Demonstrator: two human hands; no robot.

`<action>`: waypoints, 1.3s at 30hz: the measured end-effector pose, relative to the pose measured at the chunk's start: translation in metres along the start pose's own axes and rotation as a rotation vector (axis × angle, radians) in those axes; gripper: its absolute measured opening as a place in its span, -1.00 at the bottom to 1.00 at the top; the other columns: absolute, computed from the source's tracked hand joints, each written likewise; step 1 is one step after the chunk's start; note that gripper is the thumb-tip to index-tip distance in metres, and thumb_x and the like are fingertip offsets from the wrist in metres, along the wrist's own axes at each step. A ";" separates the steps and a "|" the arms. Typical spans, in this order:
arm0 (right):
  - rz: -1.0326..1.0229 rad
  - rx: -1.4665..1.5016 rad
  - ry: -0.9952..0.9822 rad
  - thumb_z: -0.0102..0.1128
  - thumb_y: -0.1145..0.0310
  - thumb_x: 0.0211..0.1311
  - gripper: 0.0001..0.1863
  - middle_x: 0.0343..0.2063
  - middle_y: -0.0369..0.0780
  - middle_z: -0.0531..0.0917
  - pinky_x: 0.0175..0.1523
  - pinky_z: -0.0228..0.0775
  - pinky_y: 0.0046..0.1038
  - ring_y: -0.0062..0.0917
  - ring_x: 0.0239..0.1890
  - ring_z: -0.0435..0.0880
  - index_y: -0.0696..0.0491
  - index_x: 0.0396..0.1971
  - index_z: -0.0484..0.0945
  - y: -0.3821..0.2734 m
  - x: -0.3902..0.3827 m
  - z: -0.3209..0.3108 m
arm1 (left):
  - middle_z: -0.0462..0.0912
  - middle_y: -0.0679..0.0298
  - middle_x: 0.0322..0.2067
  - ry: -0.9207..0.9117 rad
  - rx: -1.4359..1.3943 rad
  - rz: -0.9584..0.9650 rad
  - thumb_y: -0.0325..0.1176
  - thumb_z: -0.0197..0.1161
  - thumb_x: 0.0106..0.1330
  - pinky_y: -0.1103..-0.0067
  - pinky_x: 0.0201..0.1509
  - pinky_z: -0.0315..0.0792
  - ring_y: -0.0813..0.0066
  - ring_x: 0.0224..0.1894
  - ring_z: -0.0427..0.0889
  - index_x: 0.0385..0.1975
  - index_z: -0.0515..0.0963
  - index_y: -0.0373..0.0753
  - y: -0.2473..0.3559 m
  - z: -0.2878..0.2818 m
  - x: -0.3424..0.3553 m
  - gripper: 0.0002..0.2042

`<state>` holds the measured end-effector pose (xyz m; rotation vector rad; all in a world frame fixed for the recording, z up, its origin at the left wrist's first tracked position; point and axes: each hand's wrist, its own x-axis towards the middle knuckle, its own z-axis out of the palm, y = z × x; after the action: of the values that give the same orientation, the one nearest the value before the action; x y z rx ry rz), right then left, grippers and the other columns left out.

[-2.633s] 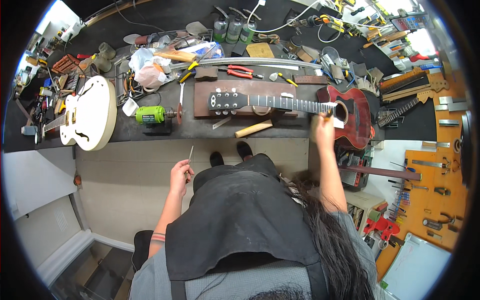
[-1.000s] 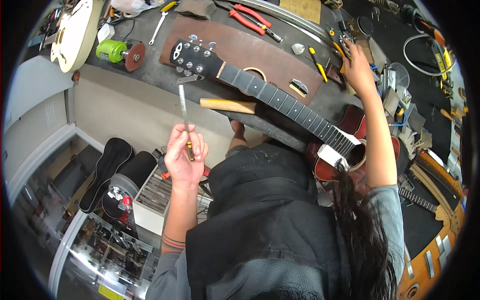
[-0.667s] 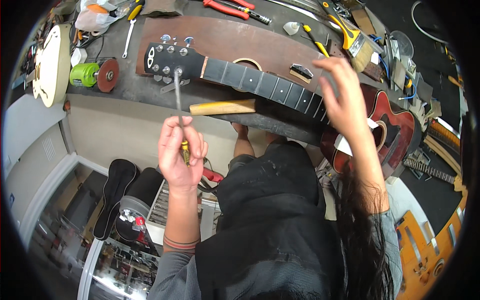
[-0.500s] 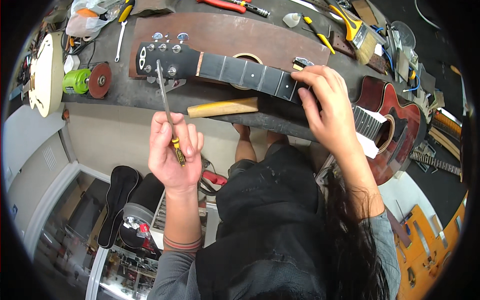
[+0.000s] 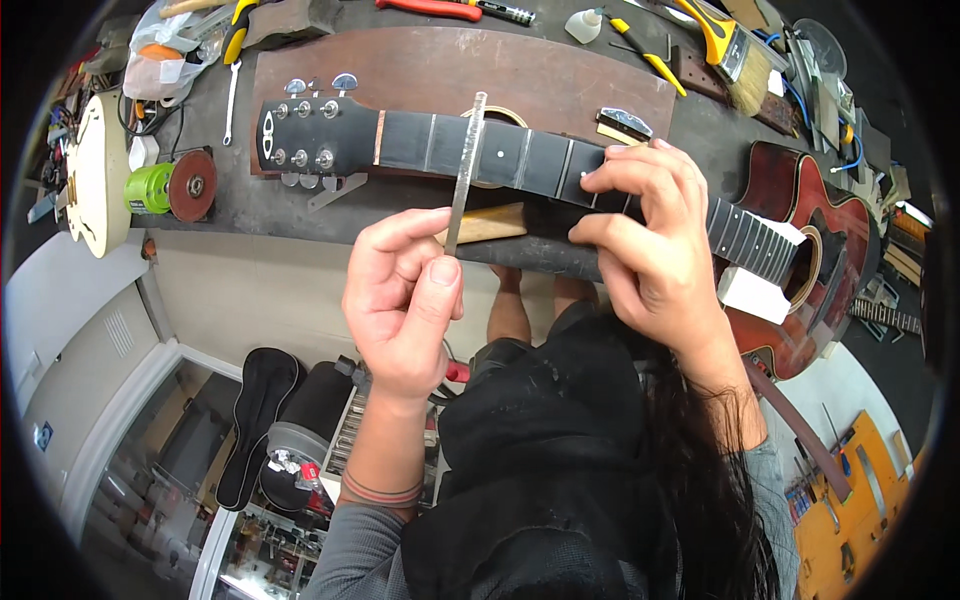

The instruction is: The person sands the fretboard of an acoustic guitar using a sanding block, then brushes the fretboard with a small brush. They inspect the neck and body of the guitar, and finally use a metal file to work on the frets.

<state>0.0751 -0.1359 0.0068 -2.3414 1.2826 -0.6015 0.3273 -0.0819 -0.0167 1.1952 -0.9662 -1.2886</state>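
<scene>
My left hand [image 5: 405,300] is closed around a slim metal file [image 5: 466,170], pinched between thumb and fingers. Its blade points upward in front of the guitar neck, and the handle is hidden in the palm. The acoustic guitar [image 5: 850,235] lies across the bench, its black headstock [image 5: 305,135] at the left and its red body at the right. My right hand [image 5: 655,240] is over the dark fretboard [image 5: 500,160], fingers bent and apart. The fingertips are at the fretboard near a white dot inlay; whether they press on it I cannot tell. White paper [image 5: 755,295] lies beside the upper frets.
A brown board [image 5: 400,65] with a ringed hole lies behind the neck. Beneath the neck rests a wooden block [image 5: 492,222]. A green motor with a sanding disc [image 5: 192,186] stands at left. A brush [image 5: 745,75], knife [image 5: 650,60] and spanner [image 5: 232,105] lie at the back.
My left hand has moved right and turned the file, so its yellow-and-black handle no longer shows. My right hand's fingers have curled more over the neck. The whole view has shifted slightly.
</scene>
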 end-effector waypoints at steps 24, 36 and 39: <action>0.122 -0.069 0.116 0.66 0.26 0.07 -0.33 0.12 -0.22 0.69 0.35 0.46 -0.09 -0.21 0.13 0.70 -0.03 0.23 0.62 0.021 0.005 0.015 | 0.79 0.23 -0.31 0.009 0.534 0.254 -0.71 0.39 0.39 0.62 -0.37 0.48 0.61 -0.46 0.64 0.20 0.67 -0.44 -0.033 0.048 0.005 -0.63; 0.125 -0.054 0.101 0.68 0.33 0.03 -0.29 0.13 -0.15 0.76 0.31 0.50 -0.14 -0.13 0.16 0.74 0.01 0.25 0.61 0.024 0.003 0.019 | 0.71 0.14 -0.47 0.012 0.689 0.359 -0.79 0.43 0.21 0.46 -0.39 0.57 0.30 -0.53 0.68 0.11 0.74 -0.45 -0.036 0.063 0.002 -0.57; 0.107 -0.044 0.115 0.67 0.32 0.05 -0.30 0.14 -0.15 0.76 0.31 0.49 -0.14 -0.13 0.16 0.74 0.01 0.25 0.61 0.026 0.003 0.022 | 0.62 0.18 -0.55 0.014 0.709 0.362 -0.80 0.42 0.21 0.46 -0.44 0.51 0.32 -0.59 0.59 0.11 0.74 -0.45 -0.036 0.062 -0.002 -0.57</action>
<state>0.0710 -0.1485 -0.0251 -2.2848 1.4759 -0.6884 0.2601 -0.0828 -0.0410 1.4549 -1.6193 -0.6534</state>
